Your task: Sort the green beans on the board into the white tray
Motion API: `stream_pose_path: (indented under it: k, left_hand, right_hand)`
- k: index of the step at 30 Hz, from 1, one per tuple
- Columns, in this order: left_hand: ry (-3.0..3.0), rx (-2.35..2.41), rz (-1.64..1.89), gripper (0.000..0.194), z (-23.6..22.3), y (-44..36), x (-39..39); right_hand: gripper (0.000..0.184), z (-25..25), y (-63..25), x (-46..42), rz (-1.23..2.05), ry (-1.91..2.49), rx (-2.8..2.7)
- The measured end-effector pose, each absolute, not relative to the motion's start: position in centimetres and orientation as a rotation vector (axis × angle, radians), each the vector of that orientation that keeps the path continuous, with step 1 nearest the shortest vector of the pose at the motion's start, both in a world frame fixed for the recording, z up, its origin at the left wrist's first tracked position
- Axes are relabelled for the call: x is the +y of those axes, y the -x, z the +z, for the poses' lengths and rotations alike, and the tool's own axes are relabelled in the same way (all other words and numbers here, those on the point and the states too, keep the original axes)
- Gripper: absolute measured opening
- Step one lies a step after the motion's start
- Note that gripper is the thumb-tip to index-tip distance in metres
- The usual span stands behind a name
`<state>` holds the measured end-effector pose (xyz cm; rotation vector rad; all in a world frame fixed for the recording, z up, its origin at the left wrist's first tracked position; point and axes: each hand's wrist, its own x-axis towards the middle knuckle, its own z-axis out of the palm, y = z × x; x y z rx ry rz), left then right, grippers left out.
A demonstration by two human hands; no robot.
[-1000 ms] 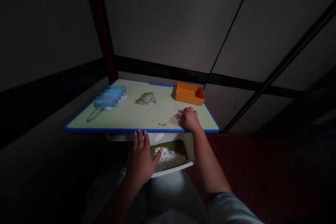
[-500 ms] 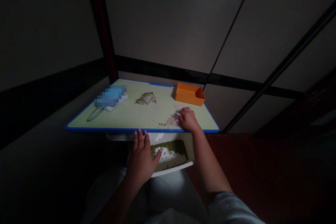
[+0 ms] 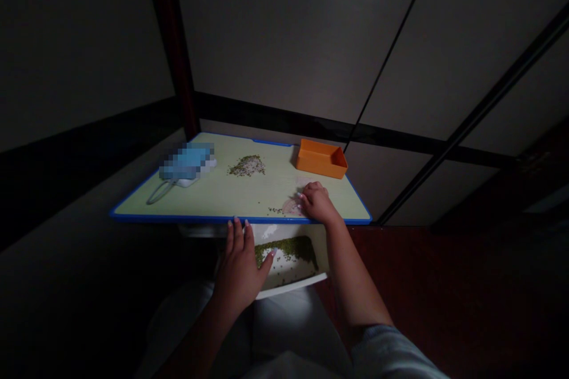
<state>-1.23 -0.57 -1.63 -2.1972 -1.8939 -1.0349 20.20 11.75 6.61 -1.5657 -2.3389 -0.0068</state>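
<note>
My right hand [image 3: 317, 201] rests on the pale table top [image 3: 213, 201] near its front edge, fingers curled and closed. Whatever is inside them is hidden. Beside its fingertips is a pinkish patch [image 3: 292, 206], too dim to identify, and a few loose green grains [image 3: 275, 211], like mung beans. My left hand [image 3: 240, 275] is open, fingers spread at the table's blue front edge and thumb over a white drawer or bin [image 3: 291, 289]. Inside that bin lies a layer of green grains [image 3: 293, 247]. Farther back sits a small mixed heap of whitish and green grains [image 3: 247, 166].
An orange rectangular box [image 3: 320, 166] stands at the table's back right. At the left lies a blurred-out light-blue object [image 3: 186, 163] with a looped strap [image 3: 160, 191]. Dark panels [image 3: 284, 41] rise behind the table. A reddish floor [image 3: 400, 272] shows at the right.
Almost nothing differs. My right hand's fingers have shifted slightly on the table, while my left hand stays in place.
</note>
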Motion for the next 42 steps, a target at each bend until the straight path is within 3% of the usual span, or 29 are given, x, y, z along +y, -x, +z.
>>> stream_pose_path:
  k: [24,42]
  left_hand:
    - [2.197,-1.898,-1.036,0.082,-1.7,1.3,-0.5]
    - [2.201,-1.913,-1.038,0.083,-1.7,1.3,-0.5]
  right_hand:
    - [0.029,6.9,-19.2,11.3,-0.01,1.519,-2.419]
    - [0.03,7.3,-19.9,11.1,-0.14,1.83,-2.29]
